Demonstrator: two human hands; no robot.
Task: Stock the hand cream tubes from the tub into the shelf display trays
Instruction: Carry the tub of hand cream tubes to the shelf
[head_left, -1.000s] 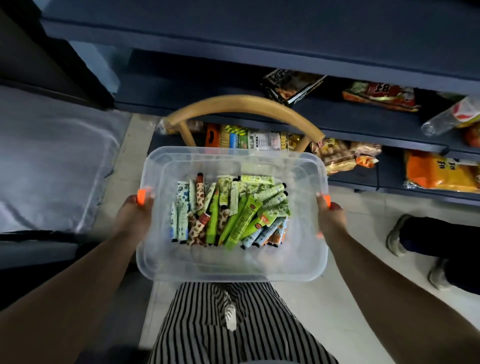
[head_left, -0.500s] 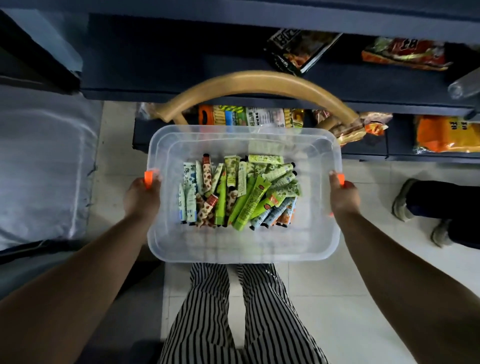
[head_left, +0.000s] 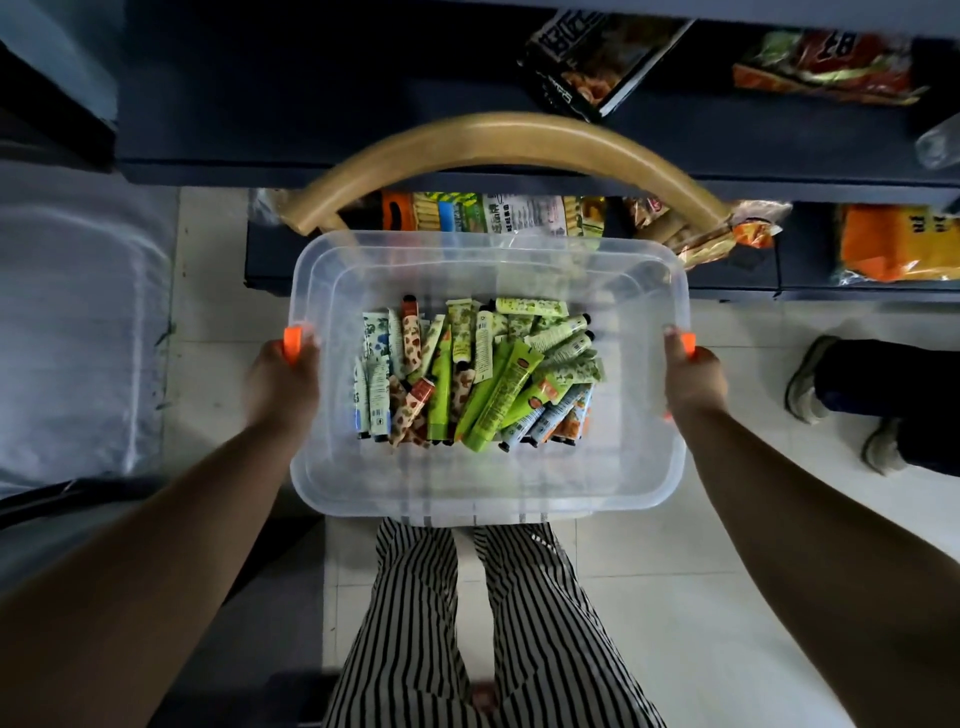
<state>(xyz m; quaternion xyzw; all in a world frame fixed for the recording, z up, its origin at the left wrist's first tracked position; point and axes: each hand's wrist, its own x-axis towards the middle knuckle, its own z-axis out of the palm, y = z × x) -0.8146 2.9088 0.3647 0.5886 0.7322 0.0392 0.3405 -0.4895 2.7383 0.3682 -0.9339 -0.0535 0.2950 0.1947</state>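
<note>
Left hand (head_left: 283, 382) and right hand (head_left: 693, 379) grip the two short ends of a clear plastic tub (head_left: 488, 493), thumbs over the rim, fingers curled under and clamped on it. Hand cream tubes (head_left: 475, 371) lie piled in the tub's middle. Tub is held above striped trousers (head_left: 483, 623), in front of dark shelves (head_left: 363, 93) with snack packets (head_left: 493, 213).

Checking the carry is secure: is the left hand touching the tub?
Touching. The head view shows the left hand gripping the clear tub's left rim, thumb hooked over the edge.
</note>
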